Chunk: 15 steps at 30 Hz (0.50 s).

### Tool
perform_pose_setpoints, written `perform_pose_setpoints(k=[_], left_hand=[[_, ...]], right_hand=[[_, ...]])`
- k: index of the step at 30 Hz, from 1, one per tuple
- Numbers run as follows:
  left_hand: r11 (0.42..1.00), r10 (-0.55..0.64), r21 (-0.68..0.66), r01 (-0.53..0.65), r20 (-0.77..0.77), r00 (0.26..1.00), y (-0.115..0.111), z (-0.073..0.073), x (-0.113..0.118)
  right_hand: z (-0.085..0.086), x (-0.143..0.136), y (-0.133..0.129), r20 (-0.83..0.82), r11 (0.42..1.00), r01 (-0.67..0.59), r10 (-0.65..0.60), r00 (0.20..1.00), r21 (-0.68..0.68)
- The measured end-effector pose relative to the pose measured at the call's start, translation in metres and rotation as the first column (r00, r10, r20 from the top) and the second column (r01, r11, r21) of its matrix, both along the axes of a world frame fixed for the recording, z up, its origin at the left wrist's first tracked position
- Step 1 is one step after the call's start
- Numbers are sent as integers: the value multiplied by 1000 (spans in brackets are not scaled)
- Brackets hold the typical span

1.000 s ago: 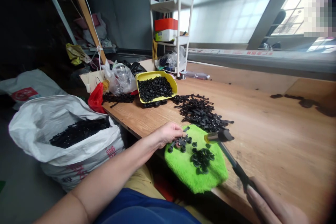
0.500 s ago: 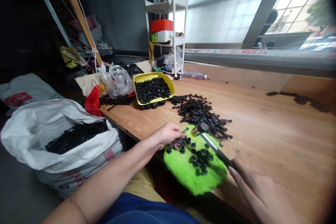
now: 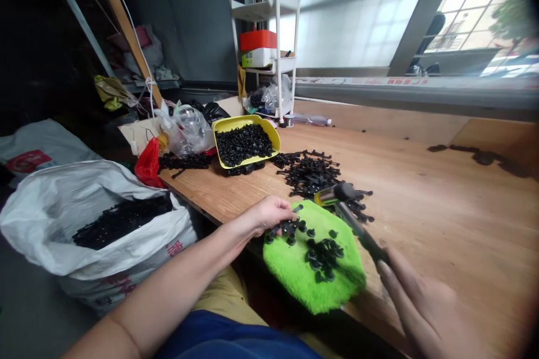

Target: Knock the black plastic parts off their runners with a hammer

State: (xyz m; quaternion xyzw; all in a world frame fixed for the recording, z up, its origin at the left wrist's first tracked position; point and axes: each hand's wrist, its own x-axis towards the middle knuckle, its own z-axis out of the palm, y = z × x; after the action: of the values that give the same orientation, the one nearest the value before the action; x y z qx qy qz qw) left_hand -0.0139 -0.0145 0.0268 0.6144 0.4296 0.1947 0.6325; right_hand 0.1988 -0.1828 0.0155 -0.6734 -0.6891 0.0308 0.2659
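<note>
On a fluffy green cloth (image 3: 295,280) at the table's front edge, my left hand (image 3: 272,215) pinches a small black plastic part (image 3: 289,229); its fingers hide some of it. To the right, my right hand (image 3: 415,291) is wrapped round the dark handle of a mallet (image 3: 332,195). The mallet's head, yellow and black, is raised above the far edge of the cloth, apart from the part. A cluster of round black caps (image 3: 324,258) lies on the cloth, with a few more scattered around it.
Behind the cloth spreads a heap of black strip parts (image 3: 314,174). Farther left stands a yellow tray (image 3: 275,140) full of small black pieces. A white sack (image 3: 37,202) of black parts stands left of the table. A white shelf rack (image 3: 278,39) rises at the back.
The mallet has lifted and swung to the right, away from the left hand, as my right hand moved slightly right. My left hand stays in place on the part.
</note>
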Motion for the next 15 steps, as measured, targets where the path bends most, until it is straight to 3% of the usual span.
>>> perform_pose_setpoints(k=[4, 10, 15], left_hand=[[999, 15, 46, -12, -52, 999, 0, 3, 2], [999, -12, 49, 14, -37, 999, 6, -2, 3], [1000, 11, 27, -12, 5, 1000, 8, -7, 1]], right_hand=[[-2, -3, 2, 21, 994, -25, 27, 999, -110], [1, -14, 9, 37, 994, 23, -19, 999, -104], [-3, -2, 3, 13, 997, 10, -9, 1000, -81]])
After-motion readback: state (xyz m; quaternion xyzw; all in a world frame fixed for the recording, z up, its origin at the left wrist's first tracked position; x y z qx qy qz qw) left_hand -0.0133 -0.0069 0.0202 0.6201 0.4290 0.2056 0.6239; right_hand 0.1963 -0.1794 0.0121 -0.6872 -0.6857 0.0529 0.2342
